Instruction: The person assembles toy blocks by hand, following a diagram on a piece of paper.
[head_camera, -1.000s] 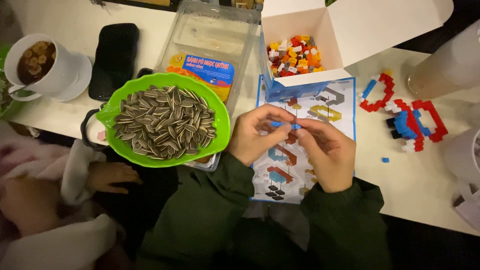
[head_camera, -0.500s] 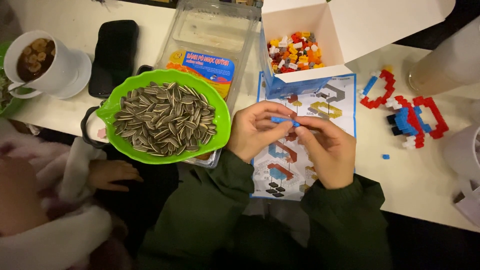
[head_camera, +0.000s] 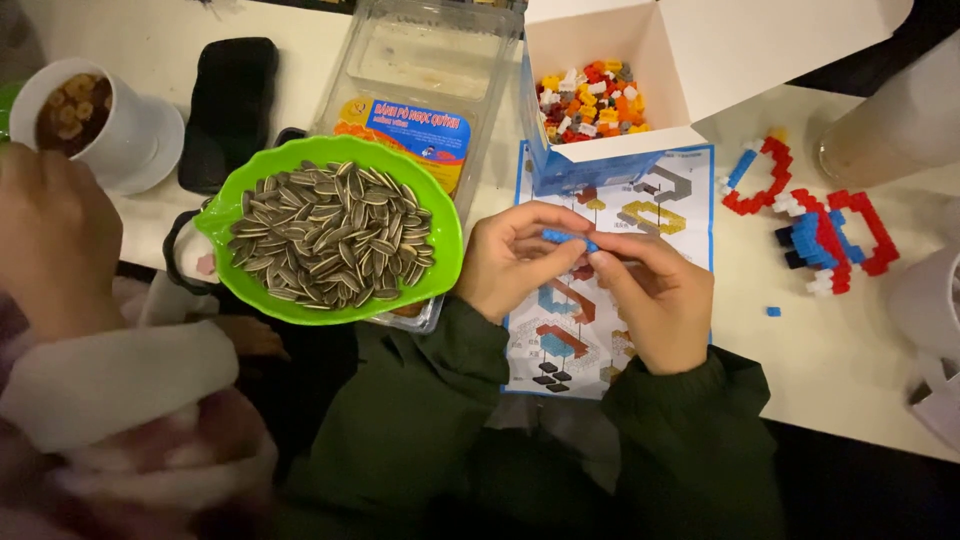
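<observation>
While both hands meet, left hand, right hand, fingers pinched on blue brick piece.

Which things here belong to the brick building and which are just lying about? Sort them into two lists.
Part of the work:
left hand
right hand
blue bricks held by both hands
instruction sheet
open box of loose bricks
red and blue build

Lying about:
green bowl of sunflower seeds
black phone
white cup
clear plastic tray
</observation>
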